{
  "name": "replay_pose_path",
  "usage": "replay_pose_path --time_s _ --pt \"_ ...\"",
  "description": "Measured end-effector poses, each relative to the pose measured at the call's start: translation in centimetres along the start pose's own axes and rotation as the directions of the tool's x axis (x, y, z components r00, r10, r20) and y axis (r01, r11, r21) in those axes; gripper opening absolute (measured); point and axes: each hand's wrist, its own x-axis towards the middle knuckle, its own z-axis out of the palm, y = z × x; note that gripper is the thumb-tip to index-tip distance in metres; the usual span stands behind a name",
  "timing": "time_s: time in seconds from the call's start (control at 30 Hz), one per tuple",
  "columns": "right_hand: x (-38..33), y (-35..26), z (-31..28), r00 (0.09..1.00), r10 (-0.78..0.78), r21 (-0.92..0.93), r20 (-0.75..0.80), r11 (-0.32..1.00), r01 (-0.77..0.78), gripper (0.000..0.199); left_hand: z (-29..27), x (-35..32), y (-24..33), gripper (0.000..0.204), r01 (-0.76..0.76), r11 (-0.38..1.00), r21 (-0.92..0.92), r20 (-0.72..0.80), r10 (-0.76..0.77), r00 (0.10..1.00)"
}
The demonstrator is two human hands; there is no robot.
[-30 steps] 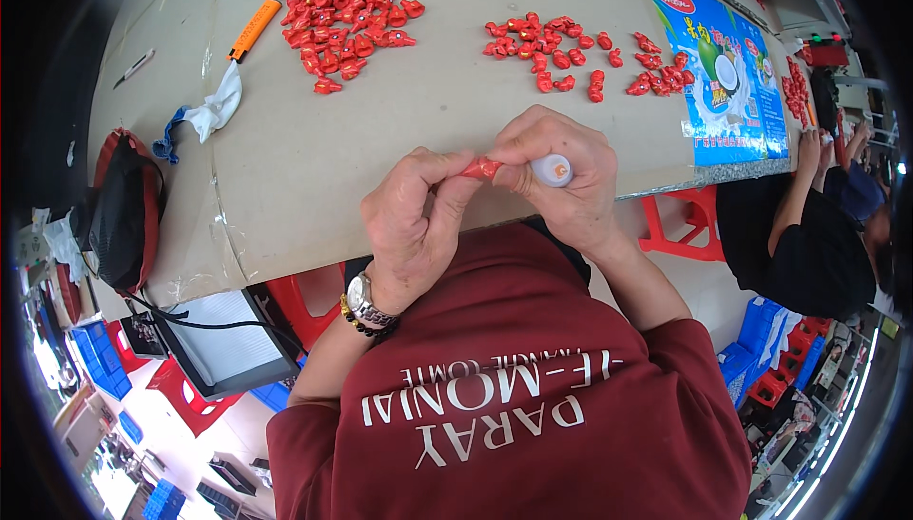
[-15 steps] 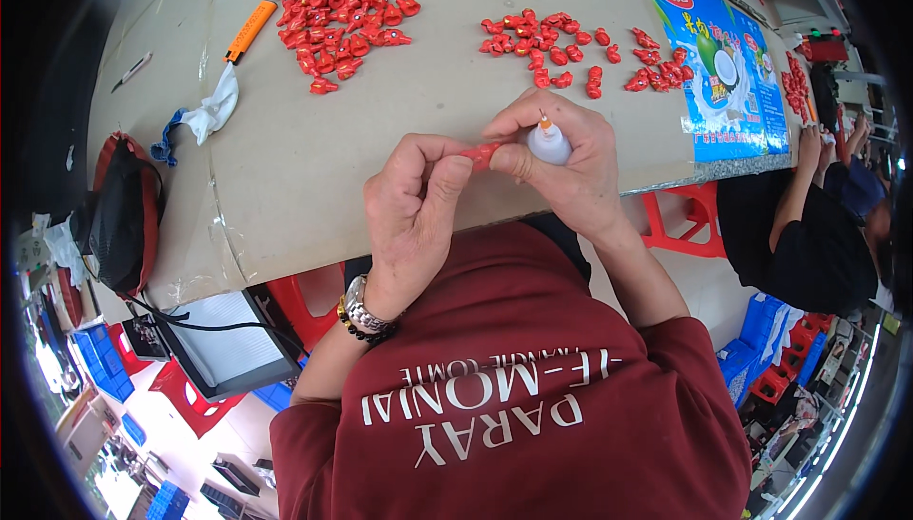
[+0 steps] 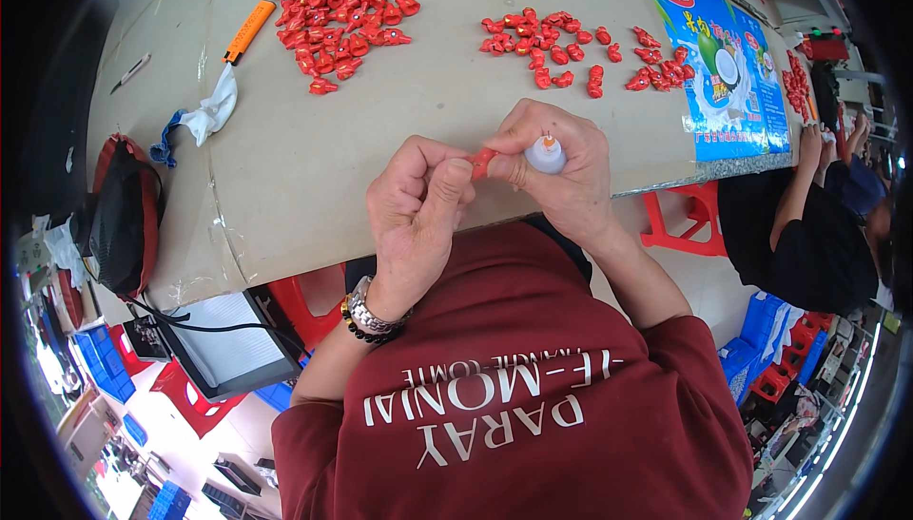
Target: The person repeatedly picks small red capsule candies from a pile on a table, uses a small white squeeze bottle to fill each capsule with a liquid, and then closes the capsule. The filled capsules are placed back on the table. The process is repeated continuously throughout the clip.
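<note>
Small red moulded plastic piece (image 3: 483, 160) pinched at chest height over the near edge of the cardboard-covered table (image 3: 314, 159); long axis roughly level, running left to right between the two hands; left hand (image 3: 418, 206) closed on its left end with thumb and forefinger; right hand (image 3: 561, 163) touching its right end while wrapped around a small white squeeze bottle with an orange tip (image 3: 546, 153), nozzle just right of the piece; both hands about equally near. Farther out: large heap of like red pieces (image 3: 347, 2), smaller scatter (image 3: 571, 45), orange-handled utility knife (image 3: 247, 30), crumpled white cloth (image 3: 214, 111).
</note>
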Motion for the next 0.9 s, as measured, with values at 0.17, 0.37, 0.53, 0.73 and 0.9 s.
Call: replay_pose_path --time_s 0.17,0.37,0.53,0.73,0.9 --pt "-0.1 0.0 0.2 0.999 -0.03 0.008 -0.022 1.0 0.03 0.017 -0.1 0.0 -0.4 0.02 -0.027 1.0 0.012 0.013 0.027 1.0" --pt "-0.4 0.2 0.2 0.997 -0.055 0.029 -0.045 0.998 0.056 0.014 0.3 0.1 -0.3 0.019 -0.07 0.996 0.051 0.01 0.07 0.998" --pt "-0.6 1.1 -0.4 0.992 -0.128 -0.005 -0.017 0.992 0.128 0.014 0.5 0.5 -0.5 0.019 -0.088 0.993 0.075 0.032 0.085 0.996" --pt "0.0 -0.3 -1.8 0.993 0.082 0.09 -0.084 0.993 -0.075 0.008 0.4 1.5 0.5 0.025 -0.085 0.973 0.217 0.085 0.068 0.994" --pt "-0.2 -0.5 -7.3 0.92 0.231 0.067 -0.316 0.973 -0.222 0.007 -1.3 4.6 2.4 0.036 -0.202 0.587 0.784 0.09 0.215 0.973"
